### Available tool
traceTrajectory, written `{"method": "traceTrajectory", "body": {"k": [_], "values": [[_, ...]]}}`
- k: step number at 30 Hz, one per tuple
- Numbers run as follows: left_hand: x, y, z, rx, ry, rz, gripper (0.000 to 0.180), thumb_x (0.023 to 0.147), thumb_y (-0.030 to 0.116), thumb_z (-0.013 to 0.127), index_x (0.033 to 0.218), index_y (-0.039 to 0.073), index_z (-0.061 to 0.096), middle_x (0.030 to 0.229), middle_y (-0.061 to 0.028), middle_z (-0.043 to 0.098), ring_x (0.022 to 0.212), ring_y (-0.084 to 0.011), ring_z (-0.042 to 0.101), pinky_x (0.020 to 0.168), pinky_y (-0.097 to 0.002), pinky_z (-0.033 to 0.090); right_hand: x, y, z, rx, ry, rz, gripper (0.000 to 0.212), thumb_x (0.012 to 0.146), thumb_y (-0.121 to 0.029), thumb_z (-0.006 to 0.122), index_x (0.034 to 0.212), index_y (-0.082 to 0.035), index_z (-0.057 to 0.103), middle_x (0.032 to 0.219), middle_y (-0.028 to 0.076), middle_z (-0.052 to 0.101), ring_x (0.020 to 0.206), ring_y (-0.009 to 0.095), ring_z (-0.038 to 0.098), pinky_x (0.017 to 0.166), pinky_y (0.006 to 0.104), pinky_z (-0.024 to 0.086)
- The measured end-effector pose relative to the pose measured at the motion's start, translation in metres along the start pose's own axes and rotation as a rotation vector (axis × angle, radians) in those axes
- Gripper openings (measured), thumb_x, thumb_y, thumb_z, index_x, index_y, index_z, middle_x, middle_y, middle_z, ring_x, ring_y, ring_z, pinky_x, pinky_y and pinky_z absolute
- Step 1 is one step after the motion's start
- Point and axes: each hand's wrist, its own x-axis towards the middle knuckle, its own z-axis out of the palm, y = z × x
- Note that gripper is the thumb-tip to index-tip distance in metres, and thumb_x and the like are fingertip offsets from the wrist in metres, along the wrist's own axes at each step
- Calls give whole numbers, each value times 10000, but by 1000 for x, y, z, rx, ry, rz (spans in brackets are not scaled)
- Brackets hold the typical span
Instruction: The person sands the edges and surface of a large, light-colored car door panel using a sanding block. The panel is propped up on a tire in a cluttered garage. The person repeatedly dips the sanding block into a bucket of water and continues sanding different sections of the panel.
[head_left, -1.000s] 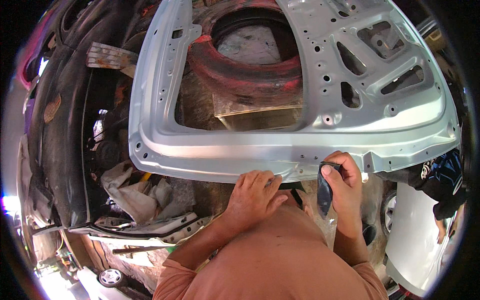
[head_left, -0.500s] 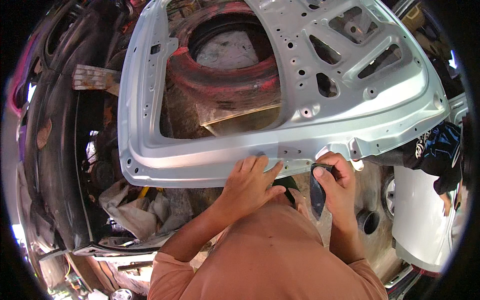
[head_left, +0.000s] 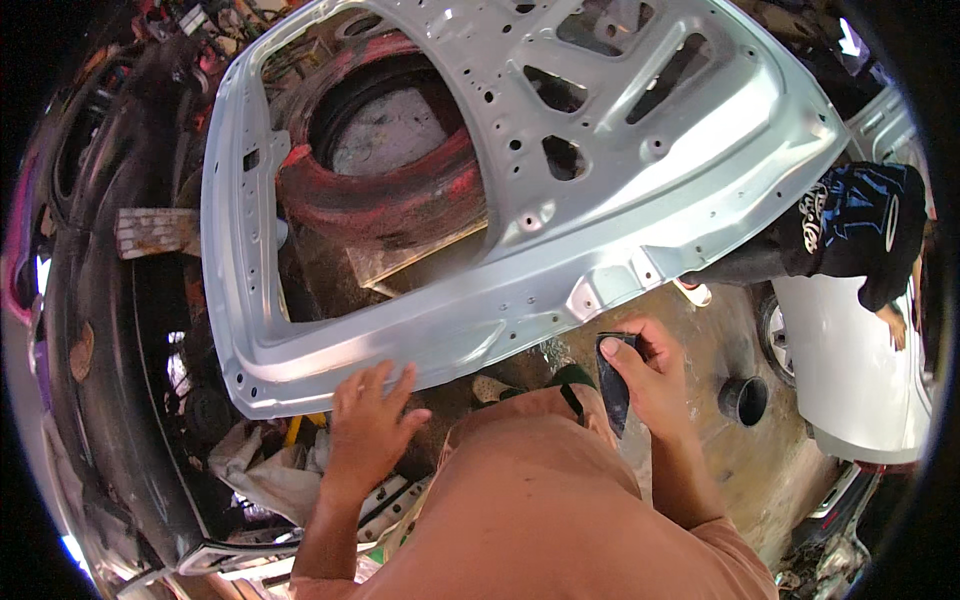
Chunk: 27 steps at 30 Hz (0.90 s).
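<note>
Pinches a thin dark sheet [head_left: 614, 385] in the right hand [head_left: 655, 375], beside the near edge of the silver vehicle door [head_left: 560, 230]. Holds the left hand [head_left: 372, 430] open at that edge's left part. Could scratch the door if trapping grit.

And here's the shirt [head_left: 545, 530], a soft salmon orange, plain cloth filling the lower middle and bulging round at the front! A tiny dark speck [head_left: 529, 495] shows there, small but clear. Out to the sides we go: the left sleeve [head_left: 322, 588], same salmon, cropped by the lower edge, and the right sleeve [head_left: 738, 550], short, leaving the forearm bare. Both the left hand [head_left: 372, 430] and the right hand [head_left: 648, 372] are bare too. Down at the hem, a short black strip [head_left: 572, 400], and just beyond, dark green cloth [head_left: 571, 376], its garment too hidden to tell!
</note>
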Motion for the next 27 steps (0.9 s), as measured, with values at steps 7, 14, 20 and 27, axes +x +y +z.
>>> {"method": "traceTrajectory", "body": {"k": [7, 14, 20, 27], "values": [[1, 26, 12, -112, 96, -96, 594, 1016, 402, 636, 1450, 3, 565, 1490, -238, 513, 1397, -441, 450, 1189, -535, 337, -18, -3, -34, -5, -11, -32, 141, 979, -168, 759, 1006, -61, 672, 840, -42, 606, 769, 49, 538, 668, 244, 448], [51, 108, 45, -134, 204, -32, 598, 1012, 329, 666, 1391, -115, 540, 1499, -325, 487, 1416, -492, 434, 1210, -547, 328, -71, -3, -119, -99, 9, -44, 242, 992, -261, 749, 1050, -33, 689, 937, 63, 640, 851, 141, 603, 757, 318, 509], [64, 95, 67, 508, 367, 296, 320, 1033, 151, 539, 1238, -56, 671, 1279, -289, 631, 1253, -477, 551, 1088, -565, 451, -144, 9, -213, -183, 262, -175, 276, 999, -286, 715, 1086, -31, 656, 926, 128, 668, 821, 203, 607, 745, 374, 502], [86, 228, 60, 139, 304, 206, 339, 1044, 186, 534, 1257, -41, 669, 1302, -284, 620, 1270, -467, 540, 1092, -563, 439, -215, 42, -301, -221, 482, -287, 319, 1013, -309, 688, 1110, -11, 628, 941, 135, 655, 812, 224, 603, 723, 382, 490]]}}
